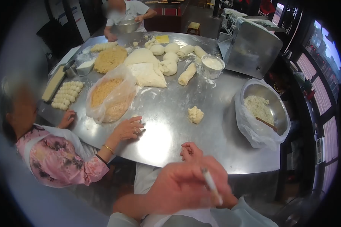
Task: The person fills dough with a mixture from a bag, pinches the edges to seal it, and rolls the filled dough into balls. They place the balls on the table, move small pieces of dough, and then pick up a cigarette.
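Observation:
Close to the camera, my left hand [189, 183] is closed on a cigarette [211, 184], which sticks out between the fingers. Behind it, my right hand [191, 150] is at the table's near edge with its fingers curled together. The left hand hides most of it, and I cannot make out whether it holds anything. A small rough lump of dough [195, 114] sits on the metal table [166, 130], beyond my right hand and apart from it.
A plastic-lined bowl of flour mixture [258, 108] stands right, a metal machine [252, 47] behind it. Dough [146, 72], a bag of crumbly filling [108, 92] and small dough balls [67, 94] lie left. A co-worker's hand [127, 129] is nearby; another person [130, 15] holds a bowl.

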The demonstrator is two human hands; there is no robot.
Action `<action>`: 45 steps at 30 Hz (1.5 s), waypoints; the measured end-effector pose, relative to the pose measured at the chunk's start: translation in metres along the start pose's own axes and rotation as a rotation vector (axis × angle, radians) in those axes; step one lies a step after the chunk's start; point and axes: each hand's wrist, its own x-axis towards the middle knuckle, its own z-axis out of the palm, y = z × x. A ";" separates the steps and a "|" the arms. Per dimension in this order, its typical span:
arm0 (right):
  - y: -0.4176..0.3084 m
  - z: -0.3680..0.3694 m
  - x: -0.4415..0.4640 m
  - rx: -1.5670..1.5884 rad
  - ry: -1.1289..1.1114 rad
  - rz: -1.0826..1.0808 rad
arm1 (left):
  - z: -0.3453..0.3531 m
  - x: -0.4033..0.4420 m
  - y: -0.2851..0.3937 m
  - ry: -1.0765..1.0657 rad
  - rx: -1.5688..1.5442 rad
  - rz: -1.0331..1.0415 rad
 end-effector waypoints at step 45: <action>0.001 0.006 0.002 -0.279 0.027 -0.171 | -0.003 -0.012 -0.043 -0.444 -0.673 0.259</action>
